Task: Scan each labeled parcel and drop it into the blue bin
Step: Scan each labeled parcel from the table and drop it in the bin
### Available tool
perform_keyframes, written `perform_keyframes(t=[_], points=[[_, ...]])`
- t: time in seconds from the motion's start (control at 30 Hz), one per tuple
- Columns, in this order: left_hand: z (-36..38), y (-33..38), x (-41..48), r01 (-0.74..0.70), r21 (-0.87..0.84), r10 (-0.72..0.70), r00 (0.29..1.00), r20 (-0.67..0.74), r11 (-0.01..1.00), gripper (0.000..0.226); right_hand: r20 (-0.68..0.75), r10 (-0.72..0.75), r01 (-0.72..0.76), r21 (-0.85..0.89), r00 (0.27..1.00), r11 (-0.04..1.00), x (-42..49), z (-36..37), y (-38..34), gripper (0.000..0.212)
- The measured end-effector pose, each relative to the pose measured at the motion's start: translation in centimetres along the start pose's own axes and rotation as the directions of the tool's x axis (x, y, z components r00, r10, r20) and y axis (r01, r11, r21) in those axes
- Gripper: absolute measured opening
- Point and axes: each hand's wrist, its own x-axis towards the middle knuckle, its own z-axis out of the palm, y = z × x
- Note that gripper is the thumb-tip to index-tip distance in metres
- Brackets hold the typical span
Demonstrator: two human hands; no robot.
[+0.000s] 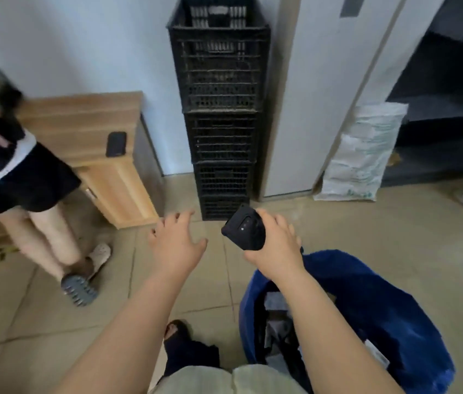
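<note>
My right hand (pixel 277 243) grips a black handheld scanner (pixel 244 230), held out above the far rim of the blue bin (pixel 395 317). The bin stands at the lower right on the tiled floor and holds several grey parcels (pixel 277 314), partly hidden by my right forearm. My left hand (pixel 174 241) is stretched forward over the floor with spread fingers and holds nothing. It is to the left of the scanner, apart from it.
A stack of black crates (pixel 220 109) stands against the wall ahead. A wooden desk (pixel 93 123) with a dark phone (pixel 116 144) is at left, with a person (pixel 11 166) standing beside it. A white sack (pixel 364 157) leans by a pale cabinet (pixel 310 95). My own foot (pixel 179 334) is below.
</note>
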Motion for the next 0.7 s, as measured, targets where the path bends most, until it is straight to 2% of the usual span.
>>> perform_keyframes(t=[0.13,0.27,0.37,0.47,0.7], points=[[-4.7,-7.8,-2.4,0.237,-0.034,-0.239,0.965,-0.109,0.971,0.067,0.117,-0.207,0.212,-0.033,0.971,0.977,0.2,3.9,-7.5,0.086],[-8.3,-15.6,-6.5,0.454,-0.055,-0.456,0.872,-0.178,0.890,0.065,0.226,-0.413,0.436,-0.060,0.882,0.898,-1.4,7.8,-14.9,0.084],[-10.7,-21.5,-10.3,0.614,-0.051,-0.609,0.764,-0.212,0.788,0.068,0.307,-0.542,0.585,-0.066,0.783,0.808,-3.4,10.9,-20.7,0.085],[-13.2,-28.3,-14.9,0.736,-0.100,-0.736,0.640,-0.222,0.670,0.070,0.361,-0.621,0.676,-0.038,0.696,0.736,-6.3,14.7,-27.0,0.081],[-19.5,-43.5,-27.9,0.885,-0.205,-0.892,0.357,-0.277,0.418,0.071,0.462,-0.771,0.838,0.102,0.438,0.536,-17.7,25.3,-40.6,0.086]])
